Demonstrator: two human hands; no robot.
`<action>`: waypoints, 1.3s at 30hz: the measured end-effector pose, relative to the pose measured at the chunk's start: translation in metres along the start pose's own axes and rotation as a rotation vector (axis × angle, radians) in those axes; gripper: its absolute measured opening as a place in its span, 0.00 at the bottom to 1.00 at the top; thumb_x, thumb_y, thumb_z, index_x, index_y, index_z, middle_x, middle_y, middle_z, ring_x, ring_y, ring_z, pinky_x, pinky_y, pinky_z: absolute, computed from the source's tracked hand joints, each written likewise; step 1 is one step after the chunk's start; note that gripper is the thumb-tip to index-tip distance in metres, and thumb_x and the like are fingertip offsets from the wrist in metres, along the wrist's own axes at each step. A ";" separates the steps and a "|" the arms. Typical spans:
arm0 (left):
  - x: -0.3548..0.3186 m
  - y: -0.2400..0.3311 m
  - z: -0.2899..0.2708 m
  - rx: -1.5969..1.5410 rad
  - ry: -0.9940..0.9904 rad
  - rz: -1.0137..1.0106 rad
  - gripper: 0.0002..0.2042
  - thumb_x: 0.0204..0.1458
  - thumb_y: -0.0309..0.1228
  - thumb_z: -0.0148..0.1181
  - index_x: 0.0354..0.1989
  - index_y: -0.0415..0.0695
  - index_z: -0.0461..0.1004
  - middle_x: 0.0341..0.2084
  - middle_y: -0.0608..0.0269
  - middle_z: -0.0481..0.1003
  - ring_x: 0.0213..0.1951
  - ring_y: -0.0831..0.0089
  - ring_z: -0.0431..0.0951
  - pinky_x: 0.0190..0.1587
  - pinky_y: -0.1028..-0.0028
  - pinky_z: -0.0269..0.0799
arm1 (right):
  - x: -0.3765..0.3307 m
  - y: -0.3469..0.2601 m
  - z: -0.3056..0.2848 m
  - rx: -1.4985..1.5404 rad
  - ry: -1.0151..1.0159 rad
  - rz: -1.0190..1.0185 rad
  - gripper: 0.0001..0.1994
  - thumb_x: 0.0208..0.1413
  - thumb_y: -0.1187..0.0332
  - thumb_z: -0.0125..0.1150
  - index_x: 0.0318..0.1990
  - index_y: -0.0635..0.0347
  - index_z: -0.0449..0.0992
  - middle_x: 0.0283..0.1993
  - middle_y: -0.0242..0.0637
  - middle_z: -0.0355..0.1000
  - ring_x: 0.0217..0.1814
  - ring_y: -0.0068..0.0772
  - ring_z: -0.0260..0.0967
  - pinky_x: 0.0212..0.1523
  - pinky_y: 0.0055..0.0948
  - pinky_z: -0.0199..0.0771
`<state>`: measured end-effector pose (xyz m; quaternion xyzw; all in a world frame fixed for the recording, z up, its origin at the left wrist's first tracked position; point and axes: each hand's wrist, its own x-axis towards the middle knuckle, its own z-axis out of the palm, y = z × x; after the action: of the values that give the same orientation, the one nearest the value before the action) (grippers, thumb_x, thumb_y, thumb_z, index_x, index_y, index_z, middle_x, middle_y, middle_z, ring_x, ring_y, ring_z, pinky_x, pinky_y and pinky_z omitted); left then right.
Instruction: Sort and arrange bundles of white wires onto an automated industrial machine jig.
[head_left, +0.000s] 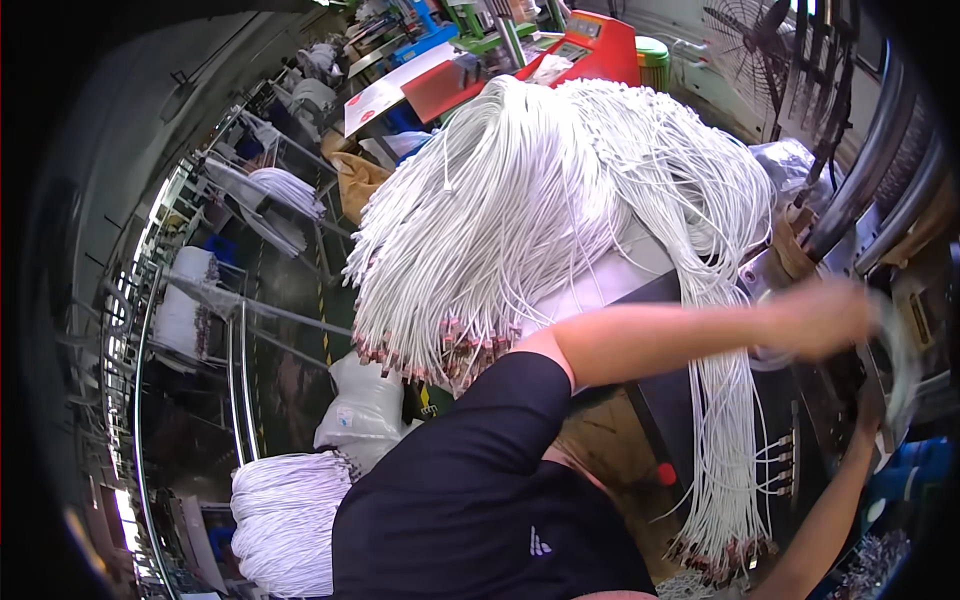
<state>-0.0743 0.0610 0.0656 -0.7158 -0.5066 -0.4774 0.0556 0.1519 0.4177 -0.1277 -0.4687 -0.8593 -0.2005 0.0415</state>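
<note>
Workshop, we looked down past a dark shirt (480,480). The left hand (826,318) reached across to the far right, bent over and smeared by motion; we could not tell whether its fingers were spread or gripping. The right hand (871,405) lay below it, beside the metal machinery (850,225), mostly in shadow; its grip we could not make out either. A pale blurred strand (900,365) curved just right of both hands (too smeared for us to say what it was, or whether either hand had hold of it).

Nearest clear things: a hanging bundle of white cables (722,430), running down behind the left forearm, its reddish-brown ends toward the lower edge. Beyond it we noted a big heap of white cables (510,200) draped over a pale tabletop (600,283), ends fanned to the left. Farther off, a red machine (600,50), a green bin (652,65) and a fan (750,40); at lower left, a stack of white cables (288,525) near a whitish plastic bag (365,405)
</note>
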 end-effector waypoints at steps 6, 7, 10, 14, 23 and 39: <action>-0.060 -0.090 -0.158 0.816 0.122 -1.045 0.17 0.62 0.41 0.50 0.32 0.40 0.79 0.27 0.50 0.78 0.36 0.51 0.81 0.39 0.59 0.77 | -0.074 -0.030 -0.060 0.401 0.537 -0.309 0.10 0.62 0.66 0.56 0.44 0.62 0.79 0.45 0.45 0.76 0.48 0.48 0.71 0.50 0.43 0.70; -0.070 -0.084 -0.142 0.821 0.076 -1.011 0.17 0.60 0.42 0.52 0.30 0.42 0.79 0.25 0.53 0.77 0.35 0.53 0.81 0.37 0.59 0.76 | -0.096 -0.031 -0.074 0.471 0.633 -0.356 0.09 0.61 0.67 0.58 0.42 0.61 0.80 0.43 0.44 0.75 0.47 0.49 0.70 0.49 0.44 0.70; -0.075 -0.020 -0.056 0.604 -0.167 -0.625 0.18 0.56 0.46 0.57 0.26 0.43 0.77 0.23 0.56 0.77 0.32 0.58 0.81 0.34 0.57 0.74 | -0.159 -0.044 -0.147 0.920 0.045 -0.120 0.08 0.57 0.65 0.63 0.39 0.58 0.81 0.44 0.45 0.75 0.47 0.48 0.70 0.49 0.44 0.69; -0.109 0.056 0.043 0.056 -0.338 0.105 0.12 0.50 0.40 0.64 0.32 0.44 0.75 0.33 0.60 0.77 0.43 0.62 0.77 0.46 0.62 0.72 | -0.198 -0.056 -0.172 0.587 0.275 -0.243 0.15 0.57 0.64 0.63 0.51 0.57 0.78 0.48 0.48 0.73 0.52 0.53 0.69 0.55 0.44 0.66; -0.130 0.093 0.084 0.022 -0.411 0.037 0.17 0.51 0.33 0.64 0.50 0.47 0.75 0.49 0.60 0.73 0.54 0.61 0.72 0.51 0.64 0.73 | -0.265 -0.017 -0.207 0.844 -0.322 -0.189 0.17 0.60 0.68 0.60 0.57 0.59 0.75 0.41 0.44 0.69 0.44 0.45 0.67 0.48 0.33 0.67; -0.035 -0.008 0.114 0.402 -0.161 -0.021 0.14 0.55 0.41 0.60 0.23 0.44 0.78 0.20 0.56 0.77 0.28 0.58 0.80 0.30 0.62 0.75 | -0.029 -0.045 -0.065 1.449 0.469 -0.404 0.15 0.62 0.59 0.54 0.45 0.62 0.78 0.44 0.53 0.76 0.49 0.51 0.74 0.53 0.45 0.71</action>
<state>-0.0102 0.1056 -0.0247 -0.7208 -0.6018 -0.3084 0.1518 0.1234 0.3486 -0.0895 -0.1050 -0.8132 0.3125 0.4796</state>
